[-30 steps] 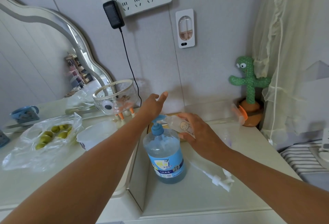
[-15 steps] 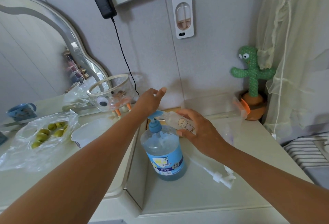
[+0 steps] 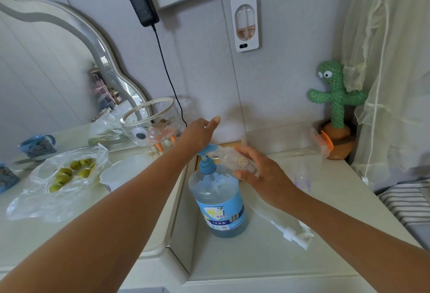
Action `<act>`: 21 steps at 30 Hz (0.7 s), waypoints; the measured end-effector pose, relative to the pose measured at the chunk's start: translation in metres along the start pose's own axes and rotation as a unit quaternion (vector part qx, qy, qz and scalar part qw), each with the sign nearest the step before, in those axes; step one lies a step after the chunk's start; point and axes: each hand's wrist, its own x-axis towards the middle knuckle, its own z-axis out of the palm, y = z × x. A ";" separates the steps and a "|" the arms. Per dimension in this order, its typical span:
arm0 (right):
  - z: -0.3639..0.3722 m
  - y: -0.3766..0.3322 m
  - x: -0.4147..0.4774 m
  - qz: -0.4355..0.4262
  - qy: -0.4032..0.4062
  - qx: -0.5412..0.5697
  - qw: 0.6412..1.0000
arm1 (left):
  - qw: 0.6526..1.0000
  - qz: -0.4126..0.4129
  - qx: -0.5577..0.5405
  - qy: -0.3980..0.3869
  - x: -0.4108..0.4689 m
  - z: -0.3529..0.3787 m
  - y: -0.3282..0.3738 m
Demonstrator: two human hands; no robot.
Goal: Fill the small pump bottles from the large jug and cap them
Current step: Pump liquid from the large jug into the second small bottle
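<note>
**Kid:** Where is the big jug?

**Friend:** The big jug (image 3: 218,202) stands up straight on the desk (image 3: 267,257). There is blue liquid in its lower part.

**Kid:** What is the left hand doing?

**Friend:** The left hand (image 3: 200,133) lies on top of the blue pump (image 3: 208,150) on the jug. Its grip is open. The fingers are stretched out and curl round nothing.

**Kid:** And the other one?

**Friend:** The right hand (image 3: 263,176) has its grip closed round a small bottle (image 3: 235,161). It is clear, with a little drawn person on it. It is tilted, just beside the jug's neck, and its top end points at the pump's spout. I cannot tell if they touch.

**Kid:** Are there more small ones?

**Friend:** Yes. A second clear bottle (image 3: 302,177) stands on the desk behind the right wrist. White pump tops (image 3: 293,234) lie to the right of the jug, partly under the arm.

**Kid:** What else?

**Friend:** A green cactus toy (image 3: 336,92) is in the back corner by the curtain (image 3: 395,83). On the left there is a plastic bag of green fruit (image 3: 65,174) and a glass bowl (image 3: 151,118) near the mirror (image 3: 46,71).
</note>
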 end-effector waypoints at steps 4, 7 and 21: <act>-0.001 -0.001 0.003 -0.013 0.009 -0.022 1.000 | 1.000 -0.004 0.015 -0.021 0.002 0.005 -0.001; 0.000 0.002 0.003 -0.018 0.015 -0.034 0.999 | 0.999 -0.008 0.022 -0.034 -0.001 0.008 0.002; 0.005 0.003 -0.007 0.005 0.011 -0.017 1.000 | 0.999 -0.037 -0.028 -0.009 -0.005 0.017 -0.004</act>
